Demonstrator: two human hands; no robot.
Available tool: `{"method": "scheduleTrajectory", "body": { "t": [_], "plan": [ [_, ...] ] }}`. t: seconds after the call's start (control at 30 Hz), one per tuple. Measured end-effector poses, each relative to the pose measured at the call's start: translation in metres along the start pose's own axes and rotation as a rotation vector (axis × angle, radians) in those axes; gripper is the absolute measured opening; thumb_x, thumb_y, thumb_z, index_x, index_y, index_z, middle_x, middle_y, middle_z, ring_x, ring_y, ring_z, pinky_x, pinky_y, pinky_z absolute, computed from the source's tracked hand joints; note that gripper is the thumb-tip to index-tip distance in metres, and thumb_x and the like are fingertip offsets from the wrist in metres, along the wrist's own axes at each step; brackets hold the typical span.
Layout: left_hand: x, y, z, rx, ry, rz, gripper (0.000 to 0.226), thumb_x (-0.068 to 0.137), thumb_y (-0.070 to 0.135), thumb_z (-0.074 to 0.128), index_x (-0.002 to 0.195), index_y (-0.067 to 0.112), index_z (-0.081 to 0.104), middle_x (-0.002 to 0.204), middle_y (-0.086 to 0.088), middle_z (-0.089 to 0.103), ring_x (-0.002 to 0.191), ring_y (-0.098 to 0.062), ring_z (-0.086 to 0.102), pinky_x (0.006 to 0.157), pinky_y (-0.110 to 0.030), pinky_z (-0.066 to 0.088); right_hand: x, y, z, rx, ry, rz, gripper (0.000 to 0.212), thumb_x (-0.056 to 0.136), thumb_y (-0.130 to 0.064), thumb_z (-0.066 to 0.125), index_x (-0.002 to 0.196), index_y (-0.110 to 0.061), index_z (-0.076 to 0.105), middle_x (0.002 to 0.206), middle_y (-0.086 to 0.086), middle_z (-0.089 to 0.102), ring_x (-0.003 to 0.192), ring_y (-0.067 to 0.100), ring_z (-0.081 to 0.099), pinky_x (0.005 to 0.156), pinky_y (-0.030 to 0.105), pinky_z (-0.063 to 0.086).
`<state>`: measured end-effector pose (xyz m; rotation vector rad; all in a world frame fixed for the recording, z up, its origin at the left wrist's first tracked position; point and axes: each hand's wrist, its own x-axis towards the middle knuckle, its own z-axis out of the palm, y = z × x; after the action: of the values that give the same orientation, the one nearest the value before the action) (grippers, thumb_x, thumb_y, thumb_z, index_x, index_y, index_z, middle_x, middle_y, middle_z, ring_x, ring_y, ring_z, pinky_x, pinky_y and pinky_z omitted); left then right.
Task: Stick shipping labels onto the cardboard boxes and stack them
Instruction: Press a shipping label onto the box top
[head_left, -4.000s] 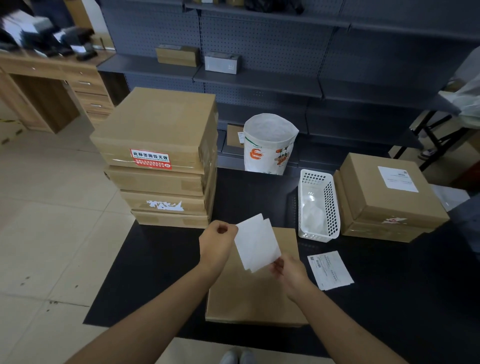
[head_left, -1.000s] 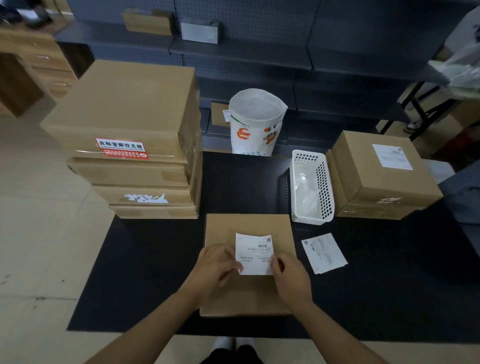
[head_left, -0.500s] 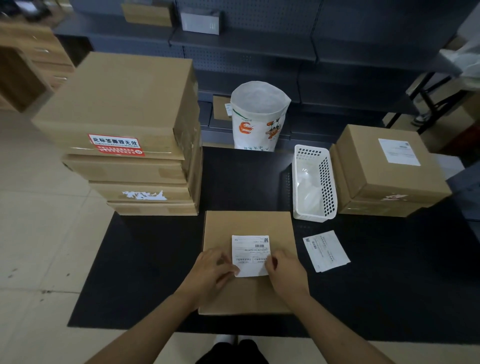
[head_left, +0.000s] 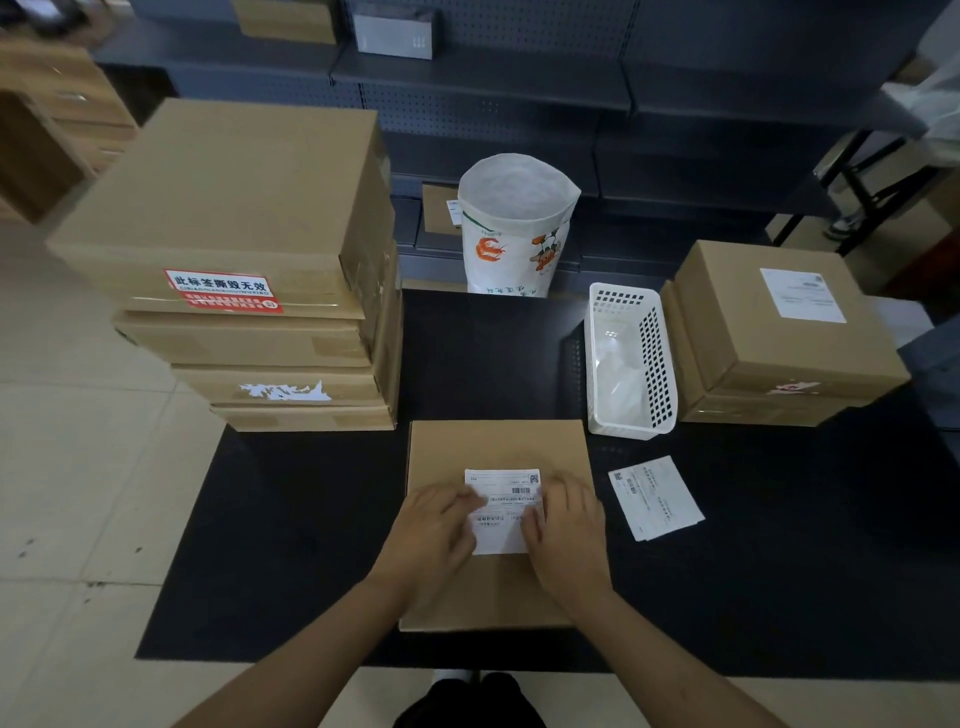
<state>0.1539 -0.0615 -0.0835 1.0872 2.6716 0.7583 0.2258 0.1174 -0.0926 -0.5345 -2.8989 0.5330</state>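
- Head view, looking down on a black table (head_left: 311, 519).
- Flat cardboard box (head_left: 498, 447) at near-centre of table; white shipping label (head_left: 506, 499) lying on its lid.
- Left hand (head_left: 431, 535) pressing flat on left edge of label, fingers extended; fingertips blurred.
- Right hand (head_left: 566, 535) pressing flat on right edge of label, fingers extended, nothing pinched.
- Spare label sheet (head_left: 657, 496) on table just right of box, apart from it.
- White perforated basket (head_left: 631, 358) behind spare sheet.
- Stack of four boxes (head_left: 249, 270) at far left; red sticker (head_left: 223, 291) on front of top one.
- Stack of labelled boxes (head_left: 779, 338) at far right, just beside basket.
- White printed bag (head_left: 519, 228) standing upright beyond far table edge.
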Motion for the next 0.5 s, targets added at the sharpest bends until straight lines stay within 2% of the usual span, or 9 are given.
{"method": "scheduleTrajectory", "body": {
  "t": [0.03,0.07,0.1,0.13,0.2,0.33,0.43,0.5],
  "plan": [
    [0.008,0.005,0.003,-0.002,-0.028,-0.020,0.041,0.095,0.026,0.049,0.136,0.018,0.051,0.140,0.000,0.049,0.133,-0.017,0.040,0.110,-0.022,0.015,0.001,-0.002,0.003,0.026,-0.068,-0.065,0.038,0.092,-0.027,0.055,0.127,-0.011,0.053,0.137,0.005,0.050,0.128,0.024,0.045,0.108,0.034,0.033],
    [0.015,0.010,0.009,0.007,-0.078,-0.038,0.049,0.099,0.031,0.040,0.146,0.018,0.035,0.152,0.002,0.033,0.142,-0.013,0.023,0.112,-0.019,0.000,0.003,-0.003,0.006,0.032,-0.162,-0.138,0.054,0.096,-0.028,0.049,0.145,-0.009,0.036,0.154,0.004,0.031,0.143,0.024,0.027,0.117,0.031,0.018],
    [0.019,0.012,0.016,0.049,-0.140,-0.045,0.054,0.102,0.037,0.030,0.151,0.019,0.018,0.157,0.006,0.014,0.146,-0.008,0.004,0.110,-0.017,-0.013,0.006,-0.004,0.011,0.017,-0.251,-0.201,0.063,0.099,-0.030,0.041,0.152,-0.011,0.014,0.161,0.000,0.007,0.149,0.021,0.006,0.120,0.029,0.002],
    [0.021,0.012,0.023,0.112,-0.195,-0.038,0.057,0.102,0.042,0.022,0.151,0.019,0.004,0.157,0.007,-0.002,0.144,-0.006,-0.011,0.108,-0.017,-0.022,0.008,-0.003,0.015,-0.012,-0.325,-0.245,0.065,0.100,-0.031,0.034,0.151,-0.014,-0.004,0.158,-0.003,-0.012,0.148,0.018,-0.010,0.119,0.029,-0.010],
    [0.017,0.008,0.035,0.201,-0.262,-0.027,0.060,0.100,0.048,0.011,0.148,0.019,-0.011,0.155,0.005,-0.017,0.140,-0.007,-0.026,0.110,-0.024,-0.025,0.009,0.001,0.024,-0.110,-0.397,-0.277,0.068,0.099,-0.035,0.027,0.147,-0.017,-0.018,0.154,-0.003,-0.027,0.145,0.019,-0.023,0.118,0.034,-0.016],
    [0.009,-0.001,0.045,0.225,-0.240,-0.027,0.067,0.094,0.055,-0.004,0.150,0.017,-0.007,0.159,0.003,-0.012,0.143,-0.008,-0.022,0.117,-0.035,-0.013,0.006,0.003,0.025,-0.149,-0.405,-0.269,0.071,0.096,-0.041,0.024,0.148,-0.017,-0.018,0.156,-0.001,-0.027,0.144,0.018,-0.027,0.116,0.034,-0.021],
    [0.007,0.001,0.048,0.262,-0.177,-0.062,0.065,0.097,0.055,0.000,0.152,0.018,-0.002,0.160,0.004,-0.003,0.145,-0.007,-0.013,0.117,-0.044,-0.009,0.002,0.000,0.026,-0.208,-0.378,-0.228,0.071,0.091,-0.046,0.010,0.149,-0.019,-0.018,0.155,-0.004,-0.028,0.145,0.017,-0.025,0.113,0.040,-0.025],
    [0.004,0.003,0.047,0.262,-0.136,-0.141,0.067,0.098,0.056,0.007,0.152,0.016,0.002,0.160,0.002,0.000,0.146,-0.010,-0.007,0.117,-0.045,-0.005,0.000,-0.001,0.026,-0.219,-0.342,-0.112,0.071,0.092,-0.053,0.006,0.149,-0.020,-0.018,0.156,-0.005,-0.027,0.144,0.015,-0.027,0.113,0.044,-0.024]
  ]
}}
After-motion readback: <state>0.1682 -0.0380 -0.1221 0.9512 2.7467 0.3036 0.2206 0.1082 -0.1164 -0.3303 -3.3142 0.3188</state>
